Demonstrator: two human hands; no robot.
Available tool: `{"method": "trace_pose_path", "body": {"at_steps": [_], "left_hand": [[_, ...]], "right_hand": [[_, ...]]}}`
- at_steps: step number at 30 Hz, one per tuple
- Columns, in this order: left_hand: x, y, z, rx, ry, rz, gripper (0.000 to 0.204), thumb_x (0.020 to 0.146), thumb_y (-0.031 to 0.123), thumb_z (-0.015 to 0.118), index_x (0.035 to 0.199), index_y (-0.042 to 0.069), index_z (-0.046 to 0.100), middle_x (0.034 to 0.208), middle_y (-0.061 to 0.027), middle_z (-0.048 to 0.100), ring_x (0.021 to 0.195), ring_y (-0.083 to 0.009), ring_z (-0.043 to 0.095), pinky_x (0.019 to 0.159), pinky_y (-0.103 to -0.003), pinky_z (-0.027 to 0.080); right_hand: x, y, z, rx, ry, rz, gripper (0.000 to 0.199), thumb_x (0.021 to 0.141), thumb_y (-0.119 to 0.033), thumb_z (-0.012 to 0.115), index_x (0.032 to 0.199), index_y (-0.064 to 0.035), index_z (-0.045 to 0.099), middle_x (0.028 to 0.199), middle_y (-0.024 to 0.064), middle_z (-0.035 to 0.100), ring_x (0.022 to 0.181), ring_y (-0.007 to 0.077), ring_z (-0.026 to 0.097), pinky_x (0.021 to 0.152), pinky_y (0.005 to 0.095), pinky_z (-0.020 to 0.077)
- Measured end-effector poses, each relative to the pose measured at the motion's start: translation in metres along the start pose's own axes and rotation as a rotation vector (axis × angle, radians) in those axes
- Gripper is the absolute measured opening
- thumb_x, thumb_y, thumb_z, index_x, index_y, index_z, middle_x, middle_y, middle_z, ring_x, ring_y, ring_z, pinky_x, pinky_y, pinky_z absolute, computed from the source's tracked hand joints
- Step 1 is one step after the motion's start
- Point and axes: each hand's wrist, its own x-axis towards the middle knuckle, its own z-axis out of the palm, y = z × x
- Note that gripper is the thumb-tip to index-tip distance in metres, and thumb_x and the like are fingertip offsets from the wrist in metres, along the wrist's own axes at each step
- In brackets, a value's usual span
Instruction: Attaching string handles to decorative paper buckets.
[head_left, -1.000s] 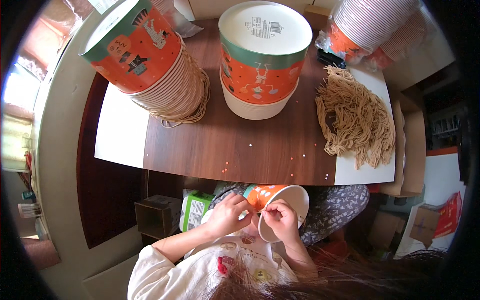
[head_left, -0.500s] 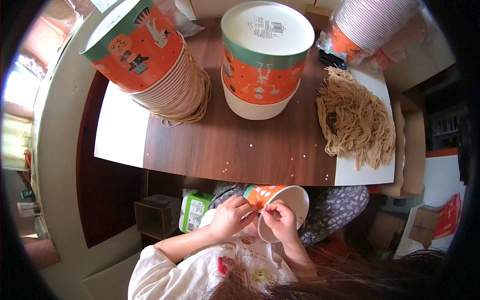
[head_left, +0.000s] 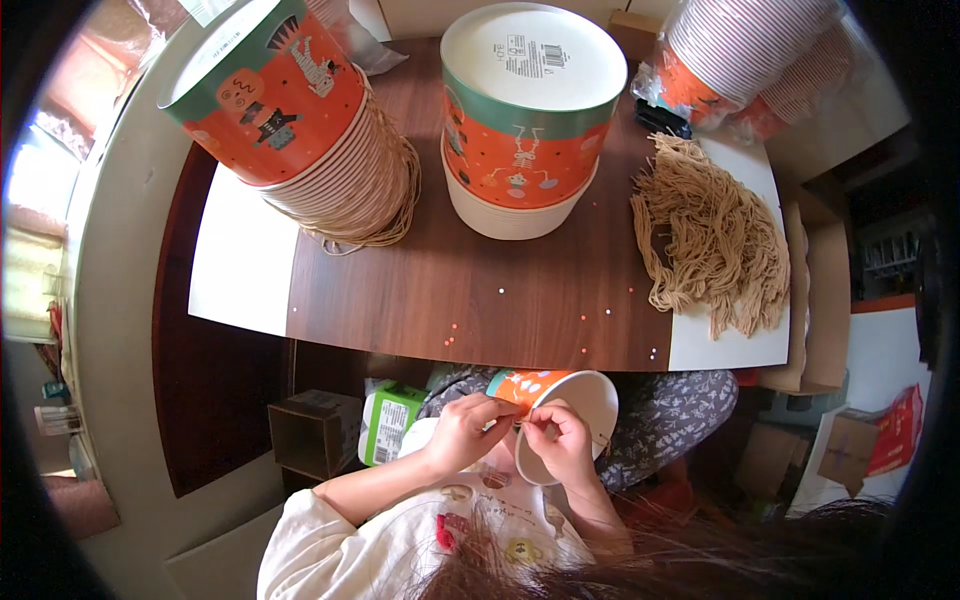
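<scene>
An orange and green paper bucket (head_left: 597,400) lies tilted in my lap, its open mouth facing right and toward me. At its near left rim, my left hand (head_left: 468,430) is closed in a pinch, fingertips against the outside of the wall. My right hand (head_left: 562,442) reaches over the mouth and pinches at the same spot, almost touching the left fingertips. Between them shows a short bit of thin tan cord, partly hidden by the fingers. A piece of similar cord (head_left: 604,440) shows at the bucket's right rim.
Upside-down bucket stacks stand on the brown table: one with cords hanging at left (head_left: 290,110), another in the middle (head_left: 525,150). A heap of tan cords (head_left: 715,235) lies at right, wrapped buckets (head_left: 745,50) behind it. Small paper dots dot the tabletop. A cardboard box (head_left: 315,435) sits below left.
My fingers have shifted very slightly at the bucket's rim, the right fingertips a little lower. The bucket and everything on the table look the same.
</scene>
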Motion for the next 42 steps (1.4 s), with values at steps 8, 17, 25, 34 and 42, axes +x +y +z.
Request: {"method": "trace_pose_path", "body": {"at_steps": [8, 17, 25, 34, 42], "left_hand": [[-0.003, 0.0, 0.002, -0.032, -0.034, -0.023, 0.022, 0.072, 0.0, 0.064, 0.094, 0.004, 0.065, 0.081, -0.0085, 0.06, 0.074, -0.0216, 0.059, 0.066, -0.03, 0.048], [-0.005, 0.005, 0.0, -0.277, -0.131, -0.224, 0.025, 0.076, -0.001, 0.057, 0.101, 0.001, 0.063, 0.083, -0.0128, 0.06, 0.076, -0.0223, 0.06, 0.066, -0.029, 0.048], [-0.006, 0.0, 0.007, -0.212, -0.078, -0.211, 0.022, 0.076, 0.003, 0.061, 0.098, 0.001, 0.063, 0.08, -0.0115, 0.062, 0.067, -0.0166, 0.059, 0.062, -0.026, 0.048], [-0.009, 0.0, 0.011, -0.385, -0.018, -0.369, 0.009, 0.08, 0.0, 0.061, 0.089, -0.002, 0.061, 0.077, -0.0009, 0.06, 0.066, -0.003, 0.051, 0.058, -0.019, 0.045], [-0.005, 0.006, 0.007, -0.121, -0.019, -0.218, 0.011, 0.078, 0.007, 0.064, 0.087, 0.002, 0.064, 0.074, -0.0084, 0.062, 0.06, -0.0113, 0.059, 0.056, -0.025, 0.049]], "right_hand": [[0.001, 0.0, 0.001, -0.11, 0.031, -0.078, 0.01, 0.073, 0.001, 0.066, 0.078, -0.0003, 0.057, 0.076, 0.005, 0.057, 0.066, 0.0126, 0.056, 0.06, 0.0236, 0.0462], [0.002, -0.003, 0.002, -0.127, 0.067, -0.082, 0.008, 0.072, 0.004, 0.064, 0.076, 0.0009, 0.057, 0.075, 0.0047, 0.056, 0.066, 0.0109, 0.053, 0.06, 0.0222, 0.0436], [0.001, -0.007, 0.003, -0.162, 0.07, -0.103, 0.008, 0.072, 0.003, 0.065, 0.077, 0.0006, 0.059, 0.075, 0.005, 0.057, 0.066, 0.0117, 0.055, 0.06, 0.0227, 0.0444], [0.001, -0.006, 0.002, -0.173, 0.073, -0.104, 0.007, 0.073, 0.003, 0.065, 0.077, 0.001, 0.059, 0.075, 0.0052, 0.057, 0.065, 0.0118, 0.055, 0.059, 0.0228, 0.0449], [0.001, -0.005, 0.002, -0.183, 0.077, -0.109, 0.008, 0.072, 0.003, 0.065, 0.077, 0.0008, 0.059, 0.075, 0.0054, 0.057, 0.065, 0.0122, 0.056, 0.059, 0.0227, 0.0454]]}}
